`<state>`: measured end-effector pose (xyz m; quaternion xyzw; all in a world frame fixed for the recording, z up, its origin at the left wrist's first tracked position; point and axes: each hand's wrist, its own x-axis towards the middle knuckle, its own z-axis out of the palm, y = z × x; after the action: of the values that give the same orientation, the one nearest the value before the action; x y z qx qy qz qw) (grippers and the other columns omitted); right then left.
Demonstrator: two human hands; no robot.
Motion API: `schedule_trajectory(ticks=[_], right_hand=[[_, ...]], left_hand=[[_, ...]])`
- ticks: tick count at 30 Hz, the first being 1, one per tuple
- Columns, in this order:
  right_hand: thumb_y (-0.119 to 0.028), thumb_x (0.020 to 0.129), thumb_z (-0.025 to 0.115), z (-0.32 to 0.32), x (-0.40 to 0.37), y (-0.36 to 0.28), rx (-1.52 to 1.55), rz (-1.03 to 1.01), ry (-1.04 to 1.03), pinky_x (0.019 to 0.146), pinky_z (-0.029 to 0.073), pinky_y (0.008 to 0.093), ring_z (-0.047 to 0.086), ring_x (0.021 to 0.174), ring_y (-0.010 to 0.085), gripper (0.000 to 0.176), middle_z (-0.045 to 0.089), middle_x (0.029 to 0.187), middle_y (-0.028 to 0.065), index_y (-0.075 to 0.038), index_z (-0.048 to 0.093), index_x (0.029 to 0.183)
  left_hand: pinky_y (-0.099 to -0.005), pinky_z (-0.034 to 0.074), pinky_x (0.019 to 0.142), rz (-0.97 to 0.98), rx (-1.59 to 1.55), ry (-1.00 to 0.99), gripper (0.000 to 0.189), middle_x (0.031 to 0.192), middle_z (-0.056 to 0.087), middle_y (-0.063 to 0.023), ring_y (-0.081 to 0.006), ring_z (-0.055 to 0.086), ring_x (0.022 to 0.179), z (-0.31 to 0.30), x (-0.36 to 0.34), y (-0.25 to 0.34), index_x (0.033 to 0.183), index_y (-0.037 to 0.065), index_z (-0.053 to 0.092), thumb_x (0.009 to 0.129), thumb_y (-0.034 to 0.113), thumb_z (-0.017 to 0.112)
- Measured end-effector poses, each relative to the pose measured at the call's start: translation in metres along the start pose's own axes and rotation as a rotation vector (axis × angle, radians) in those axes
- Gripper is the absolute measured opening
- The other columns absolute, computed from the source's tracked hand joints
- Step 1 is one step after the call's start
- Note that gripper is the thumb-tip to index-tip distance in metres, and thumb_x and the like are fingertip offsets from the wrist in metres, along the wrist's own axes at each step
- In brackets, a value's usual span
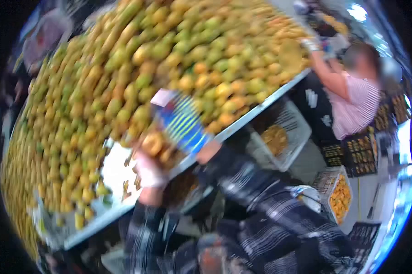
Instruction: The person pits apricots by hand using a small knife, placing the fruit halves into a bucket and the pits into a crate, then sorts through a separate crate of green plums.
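Observation:
My left hand [149, 172], in a pale glove, is at the table's near edge, its blurred fingers closed against a round orange fruit [152, 143]. To its right and farther forward, my right hand [181, 122] wears a blue glove with yellow-green stripes and reaches over the fruit pile. A pale pinkish piece [162, 97] shows at the far end of that glove; motion blur hides what it is and how the fingers lie. Green, yellow and orange fruits [123, 86] are heaped across the table [256, 112]. A bright white patch [118, 168] lies left of my left hand.
A person in a pink striped top [354, 102] works at the table's right side. Below the edge stand a white crate [299, 137] with fruit pieces and another crate [322, 185] full of orange fruit. Dark trays [361, 155] sit on the floor at the right.

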<state>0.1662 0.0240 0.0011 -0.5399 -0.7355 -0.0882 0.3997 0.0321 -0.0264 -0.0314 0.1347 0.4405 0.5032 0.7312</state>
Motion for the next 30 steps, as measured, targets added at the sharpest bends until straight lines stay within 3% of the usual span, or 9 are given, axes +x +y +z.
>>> schedule_trajectory(ticks=[1,4,9,14,17,19,22,23,30], right_hand=[[-0.026,0.081,0.059,-0.023,0.008,-0.021,0.571,0.284,-0.161,0.064,0.047,0.0437,0.059,0.073,0.0324,0.019,0.060,0.078,0.0125,-0.007,0.058,0.081],[-0.037,0.082,0.060,-0.019,-0.012,-0.027,0.333,0.173,-0.571,0.061,0.048,0.0461,0.063,0.070,0.0365,0.028,0.062,0.072,0.0158,-0.010,0.061,0.086],[-0.032,0.081,0.060,0.001,-0.030,-0.021,0.394,-0.079,-0.419,0.055,0.047,0.0463,0.061,0.063,0.0367,0.024,0.061,0.069,0.0166,-0.008,0.058,0.084],[-0.029,0.077,0.068,-0.019,-0.023,-0.023,0.606,0.290,-0.320,0.060,0.049,0.0450,0.062,0.067,0.0370,0.027,0.063,0.071,0.0177,-0.005,0.058,0.083],[-0.036,0.075,0.072,-0.034,-0.013,-0.002,0.542,0.388,-0.415,0.069,0.052,0.0412,0.065,0.078,0.0349,0.045,0.067,0.082,0.0182,-0.004,0.059,0.103],[-0.038,0.075,0.071,-0.042,-0.006,0.023,0.263,0.401,-0.356,0.070,0.052,0.0425,0.066,0.080,0.0342,0.050,0.067,0.085,0.0175,-0.003,0.057,0.108],[-0.033,0.076,0.070,-0.041,-0.011,0.062,-0.037,0.433,-0.598,0.068,0.051,0.0458,0.064,0.079,0.0369,0.040,0.066,0.086,0.0195,-0.006,0.060,0.103],[-0.030,0.077,0.069,-0.048,-0.015,0.071,-0.117,0.450,-0.706,0.068,0.051,0.0468,0.064,0.078,0.0376,0.035,0.066,0.086,0.0200,-0.004,0.061,0.100],[-0.022,0.077,0.064,-0.030,-0.029,0.080,-0.113,0.478,-0.512,0.069,0.051,0.0455,0.065,0.078,0.0376,0.037,0.066,0.085,0.0230,0.004,0.058,0.102]], left_hand=[[-0.0385,0.053,0.078,0.057,0.082,-0.009,0.056,0.098,0.062,-0.0060,-0.0215,0.061,0.089,0.002,-0.001,0.005,0.113,0.011,0.056,0.094,0.059,0.033],[-0.0428,0.047,0.092,0.086,0.043,-0.178,0.079,0.122,0.057,-0.0121,-0.0274,0.058,0.107,-0.017,0.019,0.001,0.130,0.006,0.047,0.087,0.071,0.035],[-0.0427,0.044,0.095,0.221,0.032,-0.182,0.070,0.122,0.057,-0.0109,-0.0277,0.056,0.108,-0.113,0.113,-0.032,0.124,0.006,0.052,0.089,0.064,0.039],[-0.0292,0.049,0.052,0.152,0.127,-0.112,0.040,0.073,0.059,-0.0021,-0.0140,0.058,0.060,-0.028,0.000,0.011,0.094,0.009,0.056,0.094,0.048,0.046],[-0.0302,0.049,0.060,0.076,0.399,-0.325,0.033,0.075,0.059,-0.0068,-0.0176,0.059,0.067,-0.016,-0.036,0.013,0.092,0.006,0.057,0.094,0.038,0.048],[-0.0312,0.049,0.067,0.741,1.225,-0.858,0.027,0.078,0.060,-0.0118,-0.0213,0.061,0.076,-0.022,-0.024,0.008,0.091,0.004,0.059,0.091,0.029,0.048],[-0.0401,0.050,0.067,-0.119,1.432,-0.971,0.021,0.084,0.063,-0.0143,-0.0318,0.062,0.078,-0.022,-0.047,-0.006,0.092,0.006,0.059,0.087,0.024,0.050],[-0.0458,0.050,0.066,0.358,1.607,-1.243,0.030,0.079,0.063,-0.0187,-0.0378,0.062,0.075,-0.026,-0.049,-0.012,0.093,0.004,0.056,0.087,0.033,0.052],[-0.0465,0.046,0.080,0.207,1.763,-0.939,0.044,0.098,0.061,-0.0291,-0.0441,0.058,0.094,-0.024,-0.051,-0.022,0.108,0.000,0.055,0.087,0.039,0.058]])
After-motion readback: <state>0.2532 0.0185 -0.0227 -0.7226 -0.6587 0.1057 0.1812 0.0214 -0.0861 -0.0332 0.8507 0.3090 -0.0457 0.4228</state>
